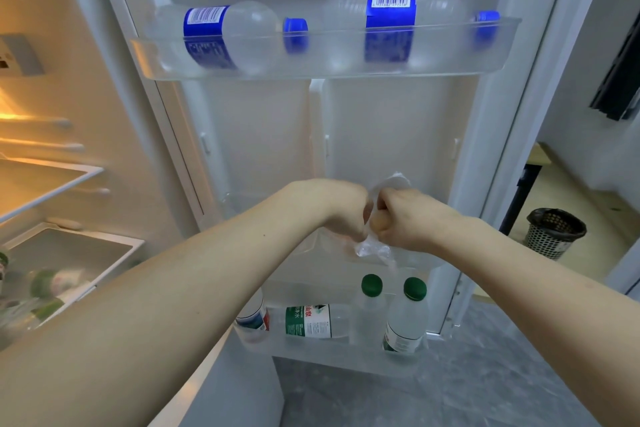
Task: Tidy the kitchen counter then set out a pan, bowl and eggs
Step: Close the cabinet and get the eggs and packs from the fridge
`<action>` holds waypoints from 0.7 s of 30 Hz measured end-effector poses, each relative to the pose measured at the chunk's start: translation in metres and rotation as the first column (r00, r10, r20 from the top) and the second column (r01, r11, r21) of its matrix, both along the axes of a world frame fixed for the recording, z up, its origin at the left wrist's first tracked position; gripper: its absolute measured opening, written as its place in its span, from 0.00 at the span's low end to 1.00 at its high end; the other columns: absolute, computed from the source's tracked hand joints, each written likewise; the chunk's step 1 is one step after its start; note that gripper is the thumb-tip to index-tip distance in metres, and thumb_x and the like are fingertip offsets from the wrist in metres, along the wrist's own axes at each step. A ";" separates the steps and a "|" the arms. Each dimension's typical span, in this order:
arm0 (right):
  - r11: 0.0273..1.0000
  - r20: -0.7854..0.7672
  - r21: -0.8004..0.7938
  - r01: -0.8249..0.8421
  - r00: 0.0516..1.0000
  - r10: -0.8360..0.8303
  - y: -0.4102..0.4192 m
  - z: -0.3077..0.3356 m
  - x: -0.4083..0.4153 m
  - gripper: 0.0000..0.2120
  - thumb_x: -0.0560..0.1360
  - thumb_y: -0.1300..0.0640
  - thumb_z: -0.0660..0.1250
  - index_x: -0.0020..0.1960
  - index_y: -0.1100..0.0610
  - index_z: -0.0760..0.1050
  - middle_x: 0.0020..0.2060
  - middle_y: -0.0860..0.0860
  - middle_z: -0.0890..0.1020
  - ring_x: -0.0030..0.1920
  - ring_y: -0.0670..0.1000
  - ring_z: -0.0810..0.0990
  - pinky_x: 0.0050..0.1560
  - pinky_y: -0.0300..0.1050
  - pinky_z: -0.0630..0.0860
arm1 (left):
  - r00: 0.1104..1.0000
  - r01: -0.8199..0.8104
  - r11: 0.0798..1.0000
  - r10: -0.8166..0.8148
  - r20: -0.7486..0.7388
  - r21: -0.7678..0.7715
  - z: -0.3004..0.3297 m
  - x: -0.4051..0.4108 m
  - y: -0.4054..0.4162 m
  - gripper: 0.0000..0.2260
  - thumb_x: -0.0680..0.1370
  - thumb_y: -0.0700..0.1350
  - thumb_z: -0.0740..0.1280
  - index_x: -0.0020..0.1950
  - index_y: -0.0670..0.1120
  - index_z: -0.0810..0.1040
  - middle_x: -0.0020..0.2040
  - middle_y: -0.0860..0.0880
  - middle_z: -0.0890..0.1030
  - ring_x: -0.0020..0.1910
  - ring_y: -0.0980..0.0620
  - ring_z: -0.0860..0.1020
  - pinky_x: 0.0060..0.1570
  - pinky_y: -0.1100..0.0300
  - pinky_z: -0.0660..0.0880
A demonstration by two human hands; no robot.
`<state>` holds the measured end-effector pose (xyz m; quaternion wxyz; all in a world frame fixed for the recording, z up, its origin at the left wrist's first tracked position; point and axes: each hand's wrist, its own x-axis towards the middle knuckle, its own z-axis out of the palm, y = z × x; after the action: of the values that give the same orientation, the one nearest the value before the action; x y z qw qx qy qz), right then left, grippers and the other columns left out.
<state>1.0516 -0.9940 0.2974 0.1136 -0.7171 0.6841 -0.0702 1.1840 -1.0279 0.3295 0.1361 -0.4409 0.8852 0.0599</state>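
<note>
- The person stands at an open fridge, facing the inside of its door (381,135), with both bare arms stretched forward.
- The left hand (341,210) and the right hand (403,218) meet knuckle to knuckle in front of the middle door shelf, both with fingers curled in.
- Between them they pinch a clear plastic bag (375,246); crumpled film sticks out above the right hand and hangs below both hands.
- What the bag holds is hidden by the hands; a pale rounded shape shows between them, but whether it is an egg cannot be told.
- The top door shelf (325,71) carries two water bottles lying on their sides, each with a blue label and blue cap: one on the left (225,35), one on the right (394,28).
- The bottom door shelf holds more bottles: two upright with green caps (405,315), one lying down with a green label (308,321).
- To the left, the lit fridge interior shows glass shelves (48,184) and a drawer with blurred green and white items.
- A perforated bin (554,232) with a black liner stands on the floor at the right.
</note>
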 end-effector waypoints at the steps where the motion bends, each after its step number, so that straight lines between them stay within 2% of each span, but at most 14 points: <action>1: 1.000 -0.002 0.001 -0.004 1.000 0.004 0.000 0.000 0.000 0.02 0.76 0.57 0.58 0.44 0.55 0.67 0.40 0.52 0.76 0.34 0.50 0.71 0.30 0.41 0.66 | 1.000 0.001 1.000 -0.002 0.022 0.016 0.001 -0.001 -0.002 0.12 0.76 0.48 0.66 0.58 0.49 0.77 0.49 0.50 0.80 0.39 0.52 0.75 0.36 0.61 0.70; 3: 1.000 -0.004 -0.003 -0.012 1.000 0.012 0.000 -0.001 -0.001 0.02 0.76 0.56 0.58 0.47 0.55 0.67 0.41 0.51 0.75 0.35 0.50 0.72 0.30 0.41 0.67 | 0.996 -0.003 0.999 -0.001 0.092 0.040 0.002 -0.003 -0.006 0.11 0.75 0.45 0.66 0.56 0.48 0.79 0.45 0.49 0.80 0.38 0.49 0.75 0.36 0.60 0.70; 5: 1.000 0.003 -0.004 -0.015 1.000 0.015 0.000 -0.002 -0.002 0.03 0.76 0.56 0.58 0.47 0.55 0.68 0.41 0.51 0.76 0.35 0.50 0.72 0.30 0.41 0.67 | 0.986 -0.010 0.999 0.002 0.168 0.043 0.003 -0.007 -0.009 0.06 0.73 0.42 0.65 0.49 0.49 0.77 0.36 0.50 0.75 0.34 0.49 0.71 0.32 0.61 0.67; 7: 1.000 0.013 -0.006 -0.027 1.000 0.027 -0.002 -0.004 -0.002 0.04 0.75 0.56 0.58 0.46 0.55 0.70 0.40 0.52 0.77 0.34 0.51 0.73 0.30 0.42 0.67 | 0.974 -0.023 0.997 0.007 0.228 0.068 0.005 -0.011 -0.012 0.07 0.71 0.40 0.64 0.47 0.49 0.76 0.32 0.51 0.73 0.31 0.50 0.69 0.31 0.62 0.66; 9: 0.998 0.027 -0.023 -0.052 0.998 0.053 -0.006 -0.009 -0.002 0.05 0.73 0.56 0.58 0.44 0.53 0.73 0.42 0.52 0.76 0.36 0.52 0.76 0.31 0.44 0.71 | 0.968 -0.038 0.993 0.007 0.253 0.115 0.008 -0.012 -0.012 0.12 0.71 0.39 0.65 0.52 0.47 0.80 0.34 0.50 0.76 0.33 0.50 0.73 0.33 0.61 0.69; 11: 0.996 0.019 -0.027 -0.079 0.997 0.080 -0.007 -0.011 -0.003 0.05 0.71 0.56 0.58 0.42 0.52 0.73 0.45 0.50 0.74 0.38 0.54 0.78 0.36 0.48 0.76 | 0.965 -0.063 0.986 0.022 0.261 0.151 0.010 -0.013 -0.013 0.16 0.71 0.41 0.66 0.58 0.47 0.81 0.36 0.50 0.79 0.36 0.50 0.77 0.35 0.61 0.72; 13: 0.995 0.004 -0.023 -0.093 0.996 0.094 -0.006 -0.011 -0.002 0.07 0.71 0.56 0.58 0.42 0.53 0.74 0.47 0.50 0.74 0.40 0.54 0.78 0.39 0.49 0.78 | 0.966 -0.076 0.983 0.032 0.257 0.166 0.010 -0.013 -0.013 0.17 0.71 0.42 0.66 0.59 0.48 0.81 0.37 0.50 0.80 0.38 0.51 0.78 0.37 0.60 0.73; 17: 0.995 -0.005 -0.016 -0.096 0.995 0.096 -0.002 -0.007 -0.003 0.07 0.73 0.58 0.60 0.46 0.55 0.77 0.52 0.49 0.72 0.41 0.53 0.78 0.38 0.43 0.74 | 0.977 -0.080 0.982 0.044 0.206 0.171 0.009 -0.010 -0.013 0.15 0.70 0.45 0.66 0.57 0.48 0.81 0.39 0.50 0.80 0.38 0.51 0.78 0.41 0.58 0.75; 21: 0.993 0.007 -0.089 -0.083 0.996 0.084 0.003 -0.008 -0.006 0.09 0.72 0.58 0.59 0.46 0.58 0.77 0.49 0.49 0.74 0.42 0.53 0.78 0.42 0.46 0.77 | 0.991 -0.082 0.981 0.062 0.122 0.173 0.008 0.000 -0.011 0.13 0.68 0.47 0.67 0.52 0.51 0.80 0.41 0.51 0.82 0.41 0.50 0.80 0.44 0.57 0.77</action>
<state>1.0457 -0.9912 0.2896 0.0880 -0.7489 0.6492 -0.0995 1.1839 -1.0393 0.3379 0.2238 -0.4615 0.8503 0.1180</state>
